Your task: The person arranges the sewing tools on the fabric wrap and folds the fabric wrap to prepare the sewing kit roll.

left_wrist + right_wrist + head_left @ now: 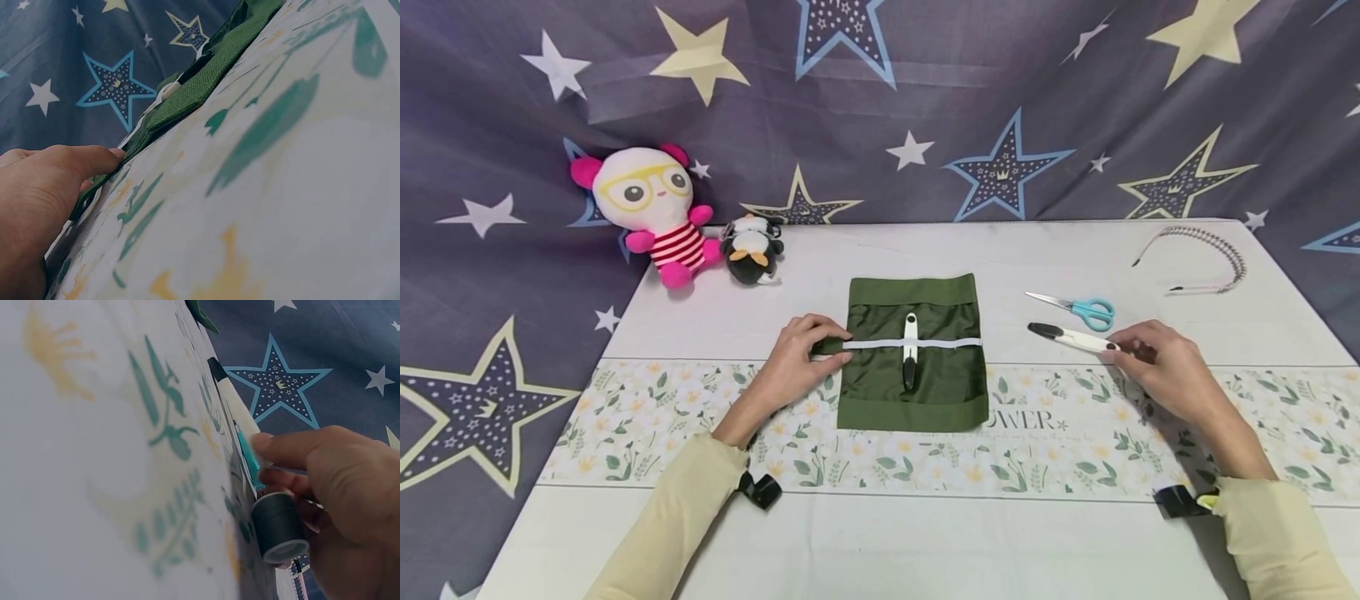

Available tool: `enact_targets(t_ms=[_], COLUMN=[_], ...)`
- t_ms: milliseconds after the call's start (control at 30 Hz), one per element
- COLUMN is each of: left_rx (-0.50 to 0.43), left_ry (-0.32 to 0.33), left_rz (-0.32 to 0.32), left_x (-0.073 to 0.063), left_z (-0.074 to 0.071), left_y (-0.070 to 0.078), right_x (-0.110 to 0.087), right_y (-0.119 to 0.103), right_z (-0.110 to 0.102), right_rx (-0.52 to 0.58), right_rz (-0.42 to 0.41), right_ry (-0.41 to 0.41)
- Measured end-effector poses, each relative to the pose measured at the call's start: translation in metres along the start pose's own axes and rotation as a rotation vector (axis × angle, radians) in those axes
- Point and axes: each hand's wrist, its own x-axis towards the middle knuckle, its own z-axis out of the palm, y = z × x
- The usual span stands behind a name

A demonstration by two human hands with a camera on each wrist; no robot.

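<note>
A dark green cloth organizer (951,417) lies flat, with a white elastic band (880,343) across its middle. Under the band sits a slim white tool with a black end (911,333). My left hand (793,358) pinches the organizer's left edge, by the band's end, between thumb and fingers. To the right, my right hand (1161,367) pinches the near end of a second white tool with a black tip (1078,339). A spool of dark thread (279,526) is close against my right fingers; in the head view that hand hides it.
Blue-handled scissors (1093,313) lie just behind the second tool. A headband (1221,250) is at the back right. A pink-and-white plush toy (658,212) and a small penguin plush (751,250) sit at the back left. A flower-printed cover (1060,458) spreads over the table.
</note>
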Motion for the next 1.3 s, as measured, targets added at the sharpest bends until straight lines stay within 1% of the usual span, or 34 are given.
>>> enact_targets(t_ms=[133,333,600,700,900,967,1067,1167,1300], left_rx=[-0.002,-0.001,-0.002,-0.003,0.001,0.002,0.001,-0.003,-0.004], left_ry=[-0.003,0.001,0.002,-0.001,0.006,0.006,0.002,-0.001,-0.005], left_rz=[-0.003,-0.002,0.001,0.000,0.002,-0.001,-0.007,-0.010,-0.009], left_x=[0.000,0.001,0.000,0.000,0.001,0.001,0.001,0.000,0.001], left_z=[0.000,0.000,-0.001,0.000,-0.001,-0.001,-0.001,-0.001,-0.001], left_y=[0.000,0.001,0.001,0.001,0.002,0.002,0.002,0.002,0.002], right_x=[-0.002,-0.001,0.005,0.009,0.018,0.021,0.027,0.031,0.036], right_y=[-0.001,-0.005,-0.007,-0.009,-0.014,-0.015,-0.017,-0.021,-0.024], right_z=[-0.002,-0.007,-0.005,-0.003,0.000,0.001,0.002,0.003,0.006], right_rx=[0.066,0.178,0.302,0.335,0.356,0.376,0.413,0.455,0.463], right_rz=[0.007,0.046,0.037,0.021,0.017,0.004,-0.009,-0.005,0.010], right_ry=[0.021,0.056,0.111,0.145,0.202,0.218,0.228,0.221,0.227])
